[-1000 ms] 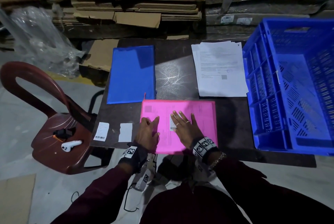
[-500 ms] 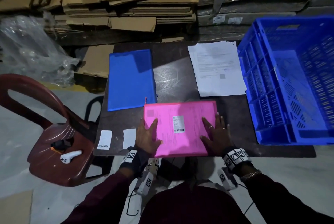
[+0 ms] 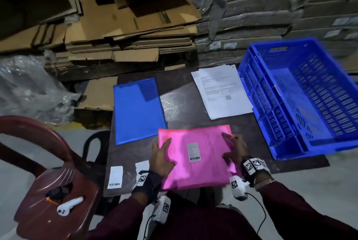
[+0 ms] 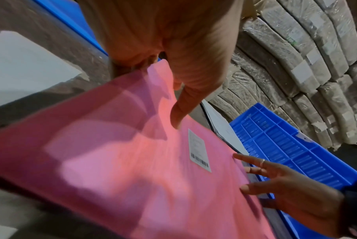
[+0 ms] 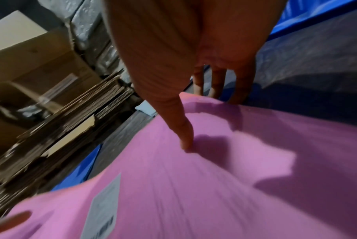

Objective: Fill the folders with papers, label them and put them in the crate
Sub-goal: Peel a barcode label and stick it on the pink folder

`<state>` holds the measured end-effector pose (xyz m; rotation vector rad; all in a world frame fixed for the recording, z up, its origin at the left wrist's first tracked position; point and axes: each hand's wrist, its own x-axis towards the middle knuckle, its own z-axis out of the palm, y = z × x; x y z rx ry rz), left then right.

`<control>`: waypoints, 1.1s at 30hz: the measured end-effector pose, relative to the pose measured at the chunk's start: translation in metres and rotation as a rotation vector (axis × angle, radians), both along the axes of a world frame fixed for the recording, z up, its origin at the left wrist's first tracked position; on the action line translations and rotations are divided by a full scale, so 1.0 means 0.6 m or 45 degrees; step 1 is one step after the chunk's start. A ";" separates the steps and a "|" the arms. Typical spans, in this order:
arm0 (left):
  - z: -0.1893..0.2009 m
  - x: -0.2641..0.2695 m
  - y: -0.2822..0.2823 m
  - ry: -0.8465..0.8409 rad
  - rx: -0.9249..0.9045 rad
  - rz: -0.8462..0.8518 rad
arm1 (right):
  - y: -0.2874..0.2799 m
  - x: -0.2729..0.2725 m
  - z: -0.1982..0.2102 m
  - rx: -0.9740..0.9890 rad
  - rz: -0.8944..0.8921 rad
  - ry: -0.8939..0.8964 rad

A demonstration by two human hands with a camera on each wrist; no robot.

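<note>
The blue crate (image 3: 302,104) at the desk's right edge holds no folder yet. The blue folder (image 3: 137,110) lies unlabelled, loose papers (image 3: 220,92) beside it. At the near edge, the labelled pink folder (image 3: 195,154) is pinched by the left hand (image 3: 160,158) and right hand (image 3: 235,149), thumbs on top.

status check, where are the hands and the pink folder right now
Left hand and right hand grip the pink folder's side edges, thumbs on top. Barcode label is on it. Blue crate to the right holds no folders.
</note>
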<state>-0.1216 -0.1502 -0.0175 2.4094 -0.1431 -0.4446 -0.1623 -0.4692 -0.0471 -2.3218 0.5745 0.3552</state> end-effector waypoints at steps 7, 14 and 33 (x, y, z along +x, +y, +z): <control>0.022 0.029 0.011 -0.051 -0.095 -0.172 | 0.024 -0.018 0.076 0.531 -0.130 -0.180; 0.129 0.107 0.030 -0.225 -0.226 -0.405 | 0.049 -0.021 0.181 0.453 -0.066 -0.412; 0.502 0.353 -0.234 -0.384 -0.628 -1.041 | -0.097 -0.050 0.487 0.396 -0.562 -1.087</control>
